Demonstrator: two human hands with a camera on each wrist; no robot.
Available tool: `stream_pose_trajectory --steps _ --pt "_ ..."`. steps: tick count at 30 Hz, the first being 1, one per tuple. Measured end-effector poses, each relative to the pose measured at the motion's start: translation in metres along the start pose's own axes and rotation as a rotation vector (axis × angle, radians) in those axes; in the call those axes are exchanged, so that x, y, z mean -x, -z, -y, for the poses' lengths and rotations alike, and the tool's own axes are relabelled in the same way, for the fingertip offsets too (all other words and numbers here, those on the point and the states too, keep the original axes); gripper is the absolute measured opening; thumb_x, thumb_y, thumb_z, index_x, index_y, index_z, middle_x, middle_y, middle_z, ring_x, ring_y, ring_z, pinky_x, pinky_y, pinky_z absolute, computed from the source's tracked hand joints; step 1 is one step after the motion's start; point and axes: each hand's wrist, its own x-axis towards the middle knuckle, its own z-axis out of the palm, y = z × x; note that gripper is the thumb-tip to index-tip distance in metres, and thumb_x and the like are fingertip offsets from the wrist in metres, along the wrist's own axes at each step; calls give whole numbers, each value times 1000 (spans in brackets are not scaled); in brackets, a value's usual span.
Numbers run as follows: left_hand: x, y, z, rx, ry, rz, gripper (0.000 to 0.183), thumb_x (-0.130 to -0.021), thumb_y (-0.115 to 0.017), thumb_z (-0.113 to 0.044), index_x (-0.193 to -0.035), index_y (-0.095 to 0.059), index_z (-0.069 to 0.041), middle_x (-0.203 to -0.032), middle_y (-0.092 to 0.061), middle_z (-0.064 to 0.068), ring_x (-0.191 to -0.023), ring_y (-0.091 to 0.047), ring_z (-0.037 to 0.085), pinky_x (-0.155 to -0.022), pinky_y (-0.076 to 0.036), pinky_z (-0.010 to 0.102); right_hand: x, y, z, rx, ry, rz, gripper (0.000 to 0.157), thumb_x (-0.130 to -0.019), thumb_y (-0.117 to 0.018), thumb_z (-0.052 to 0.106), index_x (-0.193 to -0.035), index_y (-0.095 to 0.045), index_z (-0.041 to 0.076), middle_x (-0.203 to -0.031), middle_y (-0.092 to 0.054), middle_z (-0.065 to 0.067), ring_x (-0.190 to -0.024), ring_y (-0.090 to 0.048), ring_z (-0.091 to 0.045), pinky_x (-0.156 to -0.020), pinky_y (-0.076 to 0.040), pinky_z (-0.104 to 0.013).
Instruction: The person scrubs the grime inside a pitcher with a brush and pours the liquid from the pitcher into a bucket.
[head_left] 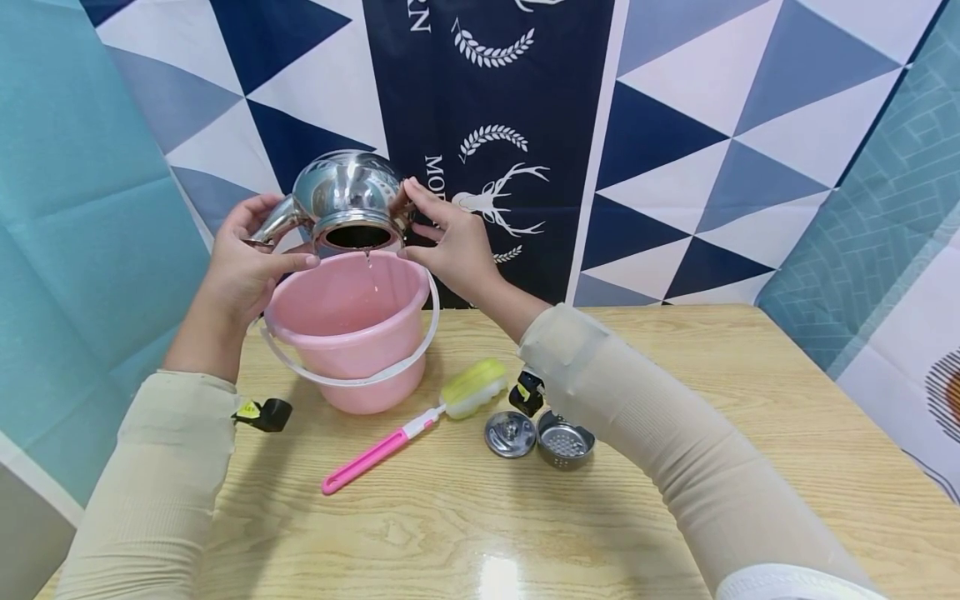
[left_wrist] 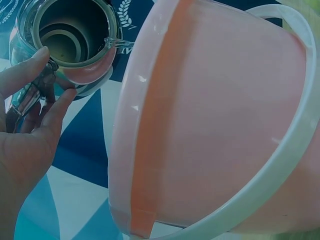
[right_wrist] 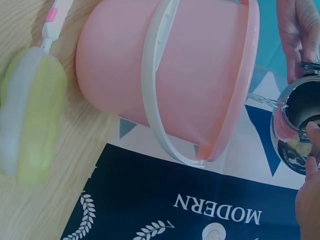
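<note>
A shiny metal teapot is held tipped over, its round mouth facing down above a pink bucket. Water trickles from the mouth toward the bucket, and the left wrist view shows the dark inside of the pot. My left hand grips the tapering metal piece that sticks out on the pot's left, thumb close to the rim. On the other side, my right hand holds the pot's right side, fingertips at its body and rim. Part of this hand shows at the right wrist view's edge.
On the wooden table, a pink-handled brush with a yellow and white sponge head lies right of the bucket. Beside it are a round metal lid and a perforated metal strainer. The bucket's white handle hangs down its front.
</note>
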Motion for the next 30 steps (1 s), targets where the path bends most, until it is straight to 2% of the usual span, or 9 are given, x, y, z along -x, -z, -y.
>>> stream_pose_trajectory --steps 10,16,22,30 --pt "0 -1 0 -33 -39 -2 73 -64 -66 35 -121 -52 -8 -121 -47 8 -120 -50 24 -79 -54 30 1 0 -2 101 69 -18 76 -73 -79 -12 -141 -48 1 -148 -43 -10 -130 -46 -10 -91 -47 -19" --pt "1 0 1 -39 -56 4 74 -62 -65 38 -119 -51 -8 -120 -48 8 -111 -57 22 -78 -55 31 2 0 -3 138 134 -9 73 -75 -78 -11 -140 -48 0 -148 -43 -10 -131 -45 -10 -92 -47 -19" --pt "0 2 2 -135 -71 -1 76 -60 -71 33 -119 -49 -10 -120 -47 8 -108 -62 22 -82 -52 32 2 2 -5 184 208 -15 70 -75 -78 -10 -139 -49 -2 -147 -43 -13 -131 -46 -13 -92 -48 -21" --pt "1 0 0 -312 -106 -28 76 -59 -80 23 -119 -50 -13 -125 -52 6 -115 -60 20 -87 -50 23 4 3 -6 259 268 -32 68 -78 -74 -11 -140 -49 -2 -147 -44 -14 -130 -47 -14 -91 -48 -21"
